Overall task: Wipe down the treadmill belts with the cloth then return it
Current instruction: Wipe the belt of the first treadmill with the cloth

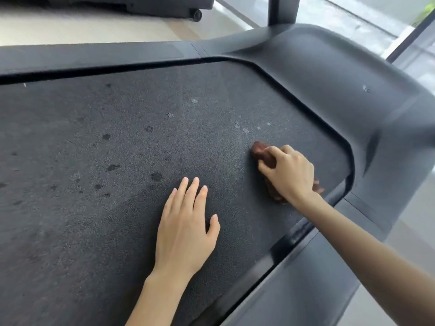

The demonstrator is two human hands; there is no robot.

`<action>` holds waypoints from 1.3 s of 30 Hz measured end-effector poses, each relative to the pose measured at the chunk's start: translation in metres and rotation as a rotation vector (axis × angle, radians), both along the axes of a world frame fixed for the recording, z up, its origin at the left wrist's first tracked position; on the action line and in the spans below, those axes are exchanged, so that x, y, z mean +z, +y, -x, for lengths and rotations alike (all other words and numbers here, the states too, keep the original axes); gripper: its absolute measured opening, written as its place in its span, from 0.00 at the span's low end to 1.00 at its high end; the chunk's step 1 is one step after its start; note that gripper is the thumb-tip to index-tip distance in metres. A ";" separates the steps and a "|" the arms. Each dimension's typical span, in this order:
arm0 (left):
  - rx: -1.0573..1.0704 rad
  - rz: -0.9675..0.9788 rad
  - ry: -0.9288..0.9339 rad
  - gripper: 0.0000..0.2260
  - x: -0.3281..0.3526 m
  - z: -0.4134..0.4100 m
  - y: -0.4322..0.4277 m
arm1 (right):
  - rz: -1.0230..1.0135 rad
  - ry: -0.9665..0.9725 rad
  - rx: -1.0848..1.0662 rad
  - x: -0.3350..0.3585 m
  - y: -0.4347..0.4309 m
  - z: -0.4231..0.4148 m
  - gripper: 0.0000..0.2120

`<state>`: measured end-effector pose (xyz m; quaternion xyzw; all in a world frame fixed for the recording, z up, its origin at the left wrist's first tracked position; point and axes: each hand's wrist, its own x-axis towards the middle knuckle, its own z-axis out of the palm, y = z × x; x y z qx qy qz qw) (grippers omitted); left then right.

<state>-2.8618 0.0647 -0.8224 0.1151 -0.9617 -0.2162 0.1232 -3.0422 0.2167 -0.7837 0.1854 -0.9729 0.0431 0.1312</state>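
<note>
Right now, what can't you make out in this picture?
Head view only:
- The cloth: mostly under the right hand, so its full shape is hidden.
- The belt: runs off the left and bottom edges.
- The post: top cut off by the upper edge.

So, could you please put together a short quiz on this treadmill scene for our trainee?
1. True or false: the left hand rests flat on the belt with its fingers straight.
2. Pick one: the right hand grips A) a brown cloth, B) a spray bottle, C) nothing.
3. Short answer: are the spots nearest the cloth pale or dark?

Key: 1 true. 2 A. 3 pale; the dark ones lie further to the left on the belt.
</note>
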 end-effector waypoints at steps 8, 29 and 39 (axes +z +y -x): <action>-0.013 0.015 -0.039 0.25 0.002 -0.005 0.000 | 0.018 -0.006 0.320 -0.005 -0.028 -0.075 0.12; -0.112 0.107 -0.120 0.26 0.007 0.052 0.030 | 0.071 0.076 0.120 -0.013 0.091 0.126 0.16; -0.271 0.143 -0.122 0.24 0.009 0.170 0.082 | 0.044 0.142 0.122 -0.017 0.104 0.110 0.12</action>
